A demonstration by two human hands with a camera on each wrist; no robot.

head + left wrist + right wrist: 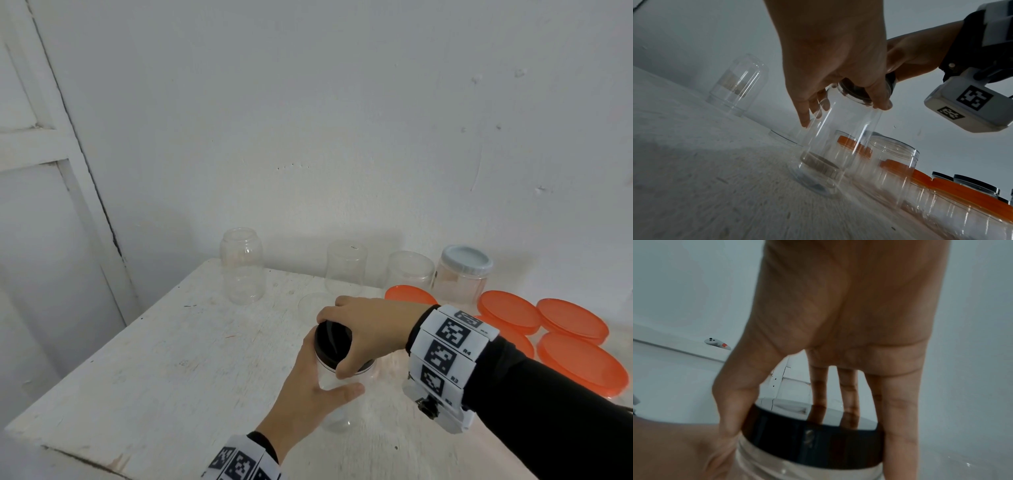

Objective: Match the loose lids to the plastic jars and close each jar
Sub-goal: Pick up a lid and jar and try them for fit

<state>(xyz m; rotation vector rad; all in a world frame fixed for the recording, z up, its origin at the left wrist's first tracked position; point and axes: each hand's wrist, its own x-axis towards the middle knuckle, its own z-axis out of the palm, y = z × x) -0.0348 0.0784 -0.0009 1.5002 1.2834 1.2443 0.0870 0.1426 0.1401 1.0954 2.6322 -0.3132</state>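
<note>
A tall clear plastic jar [337, 407] stands upright near the table's front middle, with a black lid [331, 341] on its mouth. My left hand [313, 387] is wrapped round the jar's body, thumb in front. From above, my right hand [356, 337] grips the lid's rim with thumb and fingers. The left wrist view shows the same jar [830, 146] with my left hand [840, 104] holding its upper part just under the lid. In the right wrist view my right hand [807, 426] clasps the black lid [813, 438], fingers spread round it.
At the back stand an open clear jar [242, 267], two upturned clear jars [346, 267] [409, 270] and a jar with a pale blue lid [462, 274]. Several orange lids [579, 359] lie at the right. A clear lid [313, 303] lies behind my hands. The white table [154, 370] ends at left.
</note>
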